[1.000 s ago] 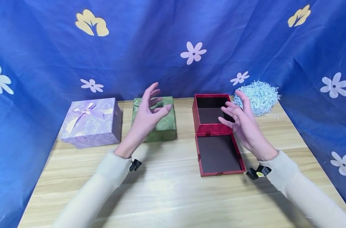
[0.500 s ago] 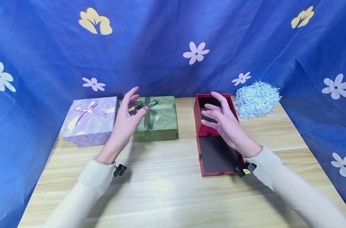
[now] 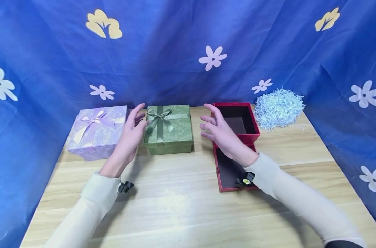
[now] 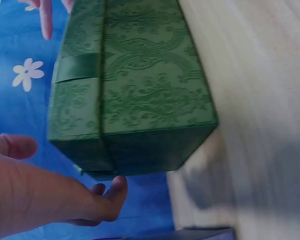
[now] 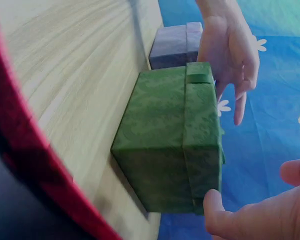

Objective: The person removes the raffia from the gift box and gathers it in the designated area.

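Note:
A green box [image 3: 175, 132] with a ribbon bow stands at the back of the table between both hands. My left hand [image 3: 126, 141] is at its left side, fingers spread and loosely bent, holding nothing; in the left wrist view its fingertips [image 4: 119, 187] are near the box's end [image 4: 145, 150]. To the right of the green box, my right hand [image 3: 223, 134] hovers with parted fingers, partly over the red box [image 3: 253, 137]. The right wrist view shows the green box [image 5: 160, 115] between the two hands; contact cannot be told there.
A lilac box [image 3: 98, 134] with a bow stands at the left. The open red box has a shallow red tray [image 3: 228, 172] in front of it. Pale blue shredded paper [image 3: 279, 106] lies heaped at the back right. Blue cloth [image 3: 175, 41] hangs behind the wooden table [image 3: 175, 206].
Both hands have moved left: the left from over the green box to its left side, the right from the red box's right side to its left. The boxes have stayed put.

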A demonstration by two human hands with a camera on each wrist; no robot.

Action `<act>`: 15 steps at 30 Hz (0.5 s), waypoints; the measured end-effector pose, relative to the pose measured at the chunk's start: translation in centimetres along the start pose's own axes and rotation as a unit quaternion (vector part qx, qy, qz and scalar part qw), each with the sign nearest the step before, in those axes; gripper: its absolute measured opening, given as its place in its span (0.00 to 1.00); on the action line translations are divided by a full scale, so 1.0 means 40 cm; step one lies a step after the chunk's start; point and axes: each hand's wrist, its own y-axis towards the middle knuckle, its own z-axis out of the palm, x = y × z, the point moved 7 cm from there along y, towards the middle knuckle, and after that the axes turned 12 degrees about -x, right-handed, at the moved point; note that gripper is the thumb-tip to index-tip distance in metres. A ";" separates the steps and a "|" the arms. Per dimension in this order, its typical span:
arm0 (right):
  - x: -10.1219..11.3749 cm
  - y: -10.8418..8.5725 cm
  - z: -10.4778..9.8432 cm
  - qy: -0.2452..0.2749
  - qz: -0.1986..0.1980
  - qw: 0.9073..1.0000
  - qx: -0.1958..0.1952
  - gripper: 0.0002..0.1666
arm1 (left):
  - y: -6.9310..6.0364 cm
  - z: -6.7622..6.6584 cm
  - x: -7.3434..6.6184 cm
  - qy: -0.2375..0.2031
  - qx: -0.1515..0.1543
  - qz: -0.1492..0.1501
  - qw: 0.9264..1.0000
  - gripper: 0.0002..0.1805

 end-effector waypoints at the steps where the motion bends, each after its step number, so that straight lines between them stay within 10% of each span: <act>1: -0.007 0.004 0.010 -0.001 0.004 1.000 0.000 0.46 | 0.002 -0.001 0.008 -0.002 0.001 -0.010 1.000 0.40; 15: -0.080 0.080 0.083 -0.030 0.052 0.998 -0.014 0.44 | 0.027 0.002 0.073 0.024 -0.004 -0.045 0.999 0.38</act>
